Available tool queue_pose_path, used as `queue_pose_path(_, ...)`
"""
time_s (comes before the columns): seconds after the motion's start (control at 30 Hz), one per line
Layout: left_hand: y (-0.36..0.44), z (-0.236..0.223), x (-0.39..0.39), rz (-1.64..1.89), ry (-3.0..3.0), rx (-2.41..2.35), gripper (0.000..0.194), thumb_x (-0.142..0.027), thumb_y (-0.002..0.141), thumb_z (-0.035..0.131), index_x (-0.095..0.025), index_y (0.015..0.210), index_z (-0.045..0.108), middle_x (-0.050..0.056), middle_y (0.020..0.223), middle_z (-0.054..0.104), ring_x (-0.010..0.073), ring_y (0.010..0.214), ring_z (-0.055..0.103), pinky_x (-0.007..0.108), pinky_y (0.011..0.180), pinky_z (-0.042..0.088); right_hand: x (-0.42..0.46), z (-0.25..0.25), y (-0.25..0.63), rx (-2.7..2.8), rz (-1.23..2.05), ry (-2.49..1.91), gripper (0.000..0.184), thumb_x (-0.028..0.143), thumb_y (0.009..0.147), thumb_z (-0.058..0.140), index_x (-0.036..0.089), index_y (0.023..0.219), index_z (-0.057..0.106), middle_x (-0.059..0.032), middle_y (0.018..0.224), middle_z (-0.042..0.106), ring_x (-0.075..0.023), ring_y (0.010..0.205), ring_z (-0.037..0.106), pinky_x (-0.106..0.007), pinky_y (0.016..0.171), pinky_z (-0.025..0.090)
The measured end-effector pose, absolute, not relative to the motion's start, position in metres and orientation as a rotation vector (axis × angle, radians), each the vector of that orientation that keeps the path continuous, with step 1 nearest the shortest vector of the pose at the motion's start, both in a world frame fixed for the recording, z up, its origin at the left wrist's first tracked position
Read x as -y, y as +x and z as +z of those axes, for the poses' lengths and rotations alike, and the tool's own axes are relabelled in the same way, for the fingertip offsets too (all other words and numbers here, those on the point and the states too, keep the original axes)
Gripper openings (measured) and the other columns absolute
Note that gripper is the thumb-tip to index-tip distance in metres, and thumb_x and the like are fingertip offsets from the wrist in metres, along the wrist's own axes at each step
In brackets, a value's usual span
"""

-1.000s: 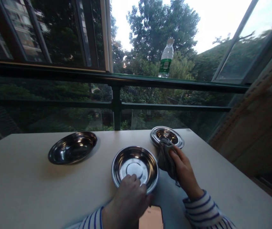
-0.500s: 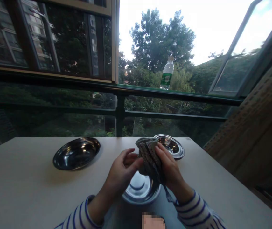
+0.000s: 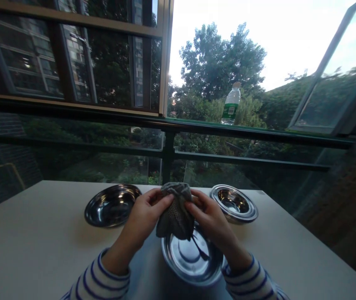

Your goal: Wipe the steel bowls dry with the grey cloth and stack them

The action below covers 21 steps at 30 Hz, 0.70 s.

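Note:
A crumpled grey cloth (image 3: 175,216) with a mesh-like patch is held up in front of me, with a thin dark strip dangling from its lower right. My left hand (image 3: 148,210) pinches its upper left side between thumb and fingers. On the other side, my right hand (image 3: 210,216) is closed on the upper right edge. Right below the cloth stands a shiny metal bowl (image 3: 193,271), partly covered by the cloth and my right hand.
A wide metal bowl (image 3: 112,206) sits to the left on the white table (image 3: 40,246). Nested metal bowls or dishes (image 3: 248,212) stand at the right rear. Beyond the table's far edge runs a dark railing (image 3: 196,127), with a plastic bottle (image 3: 231,106) on it.
My left hand has closed on the cloth, which my right hand alone held before. The cloth has turned and shifted slightly left, and the camera view has moved.

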<state>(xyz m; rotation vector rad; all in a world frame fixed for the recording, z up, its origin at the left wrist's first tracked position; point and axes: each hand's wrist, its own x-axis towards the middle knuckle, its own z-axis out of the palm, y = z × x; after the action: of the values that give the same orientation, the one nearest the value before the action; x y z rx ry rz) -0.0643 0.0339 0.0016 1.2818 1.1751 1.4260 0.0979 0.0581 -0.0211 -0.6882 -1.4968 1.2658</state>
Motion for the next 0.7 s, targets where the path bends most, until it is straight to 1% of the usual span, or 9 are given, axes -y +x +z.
queue_pose_path(0.1,-0.069,-0.001,-0.037,1.339,1.301,-1.232,0.029,-0.033,0.075,0.059,-0.011,0.095,0.063,0.008,0.09,0.07,0.0201,0.085,0.063,0.028,0.072,0.049,-0.06,-0.022,0.098,1.503,1.193,-0.708,0.026,0.033,0.078,0.061,0.018,0.099,0.065,-0.0051,0.094,0.068,-0.0209,0.09,0.061,-0.031,0.08,0.046)
queue_pose_path(0.2,-0.069,-0.007,-0.039,1.339,1.357,-1.348,0.048,-0.035,0.076,0.057,-0.011,0.117,0.05,0.011,0.096,0.066,0.0209,0.081,0.064,0.031,0.068,0.051,-0.06,-0.022,0.098,1.487,1.227,-0.725,0.03,0.034,0.079,0.059,0.017,0.103,0.063,-0.0044,0.088,0.068,-0.0193,0.081,0.063,-0.029,0.071,0.048)
queue_pose_path(0.27,-0.069,-0.01,-0.04,1.34,1.476,-1.37,0.057,-0.036,0.076,0.059,-0.017,0.127,0.042,0.01,0.105,0.064,0.0206,0.086,0.064,0.032,0.072,0.051,-0.059,-0.023,0.097,1.492,1.273,-0.721,0.033,0.034,0.079,0.058,0.017,0.108,0.06,-0.0043,0.085,0.069,-0.018,0.073,0.064,-0.027,0.064,0.048)
queue_pose_path(0.33,-0.07,-0.01,-0.039,1.3,1.625,-1.357,0.052,-0.036,0.076,0.059,-0.021,0.124,0.047,0.007,0.11,0.063,0.0204,0.094,0.061,0.031,0.079,0.049,-0.058,-0.024,0.097,1.505,1.303,-0.704,0.035,0.033,0.079,0.057,0.017,0.11,0.058,-0.0041,0.086,0.068,-0.017,0.072,0.063,-0.025,0.062,0.048)
queue_pose_path(0.4,-0.073,-0.01,-0.04,1.263,1.716,-1.362,0.041,-0.035,0.076,0.059,-0.02,0.114,0.056,0.006,0.109,0.064,0.0202,0.098,0.06,0.031,0.085,0.046,-0.058,-0.025,0.096,1.52,1.277,-0.693,0.033,0.032,0.08,0.057,0.017,0.11,0.059,-0.0041,0.089,0.068,-0.0167,0.076,0.063,-0.025,0.066,0.048)
queue_pose_path(0.47,-0.077,-0.009,-0.041,1.253,1.728,-1.383,0.038,-0.032,0.076,0.058,-0.018,0.111,0.058,0.006,0.108,0.064,0.0196,0.096,0.06,0.031,0.087,0.045,-0.058,-0.026,0.095,1.529,1.217,-0.705,0.031,0.032,0.081,0.056,0.017,0.108,0.06,-0.0042,0.09,0.068,-0.0169,0.079,0.063,-0.026,0.069,0.048)
queue_pose_path(0.57,-0.082,-0.008,-0.045,1.229,1.698,-1.412,0.042,-0.031,0.077,0.056,-0.018,0.116,0.056,0.007,0.106,0.064,0.0194,0.087,0.062,0.031,0.076,0.049,-0.059,-0.027,0.095,1.519,1.147,-0.738,0.03,0.034,0.082,0.055,0.016,0.105,0.062,-0.0043,0.09,0.068,-0.0173,0.08,0.063,-0.027,0.07,0.048)
queue_pose_path(0.63,-0.084,-0.007,-0.045,1.181,1.69,-1.407,0.044,-0.03,0.076,0.055,-0.017,0.118,0.054,0.007,0.097,0.065,0.0191,0.079,0.062,0.03,0.066,0.05,-0.06,-0.026,0.096,1.509,1.108,-0.758,0.029,0.034,0.081,0.055,0.016,0.104,0.062,-0.004,0.09,0.068,-0.0173,0.081,0.062,-0.026,0.07,0.048)
queue_pose_path(0.7,-0.088,-0.004,-0.044,1.113,1.701,-1.395,0.046,-0.027,0.075,0.054,-0.016,0.119,0.053,0.005,0.085,0.066,0.0183,0.072,0.062,0.028,0.06,0.049,-0.061,-0.025,0.098,1.496,1.06,-0.788,0.03,0.035,0.081,0.057,0.016,0.102,0.064,-0.0038,0.088,0.068,-0.0177,0.08,0.062,-0.027,0.07,0.048)
